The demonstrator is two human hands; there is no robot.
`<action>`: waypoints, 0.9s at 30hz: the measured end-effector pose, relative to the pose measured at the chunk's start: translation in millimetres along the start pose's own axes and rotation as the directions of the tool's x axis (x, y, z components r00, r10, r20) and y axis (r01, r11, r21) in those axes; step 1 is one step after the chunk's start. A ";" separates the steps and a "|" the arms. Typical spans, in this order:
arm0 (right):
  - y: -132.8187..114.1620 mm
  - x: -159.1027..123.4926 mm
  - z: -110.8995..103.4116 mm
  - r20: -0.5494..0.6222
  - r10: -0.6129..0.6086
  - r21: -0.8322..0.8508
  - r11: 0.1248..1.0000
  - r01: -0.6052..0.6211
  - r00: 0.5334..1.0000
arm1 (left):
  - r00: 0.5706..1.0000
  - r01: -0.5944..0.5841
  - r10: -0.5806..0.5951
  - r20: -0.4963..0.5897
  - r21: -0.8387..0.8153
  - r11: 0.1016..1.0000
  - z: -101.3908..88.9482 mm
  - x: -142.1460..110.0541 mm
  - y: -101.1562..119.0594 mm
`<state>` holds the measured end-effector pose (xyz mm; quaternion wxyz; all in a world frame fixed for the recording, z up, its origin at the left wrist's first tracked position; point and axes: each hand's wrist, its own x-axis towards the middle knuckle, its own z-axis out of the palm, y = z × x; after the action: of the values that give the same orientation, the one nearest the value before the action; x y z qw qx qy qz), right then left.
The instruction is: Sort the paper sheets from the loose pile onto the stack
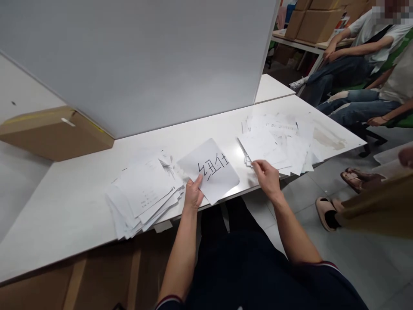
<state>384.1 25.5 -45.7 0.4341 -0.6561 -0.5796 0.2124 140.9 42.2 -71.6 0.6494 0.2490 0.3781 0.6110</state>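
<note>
My left hand grips the lower left edge of a white sheet of paper, thumb on top. Large black handwritten characters cross that sheet, which is tilted over the table's front edge. At the near corner of the right-hand pile, my right hand pinches the edge of another sheet of paper; black strokes show on it, partly covered by a blank sheet. To the left lies a loose, fanned pile of papers, some with small printed lines. A second spread pile lies to the right.
The white table runs along a tall grey-white panel. A cardboard box stands at the back left. Two seated people are at the right. Another person's foot is on the floor near the table.
</note>
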 end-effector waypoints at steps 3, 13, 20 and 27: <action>18.5 28.8 6.3 -0.128 -0.083 -0.379 0.925 0.029 0.988 | 0.999 -0.009 0.009 -0.037 -0.003 1.000 -1.2 1.3 -4.2; 35.8 52.0 17.3 0.060 -0.091 -0.622 0.776 0.108 0.994 | 0.998 -0.037 0.038 -0.050 0.020 0.999 -4.2 -1.3 -8.9; -4.2 35.3 -5.2 -0.124 -0.277 -0.550 0.819 0.166 0.953 | 0.998 -0.008 0.008 -0.057 0.009 1.000 -6.1 -1.0 -9.7; -39.5 5.6 1.1 -0.394 -0.096 0.060 0.990 0.130 0.914 | 0.998 0.007 -0.007 -0.069 -0.005 1.000 -7.1 0.1 -9.8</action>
<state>361.8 29.2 -12.9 0.5797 -0.6316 -0.5091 0.0765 141.2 40.1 -83.6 0.6386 0.2250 0.3998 0.6178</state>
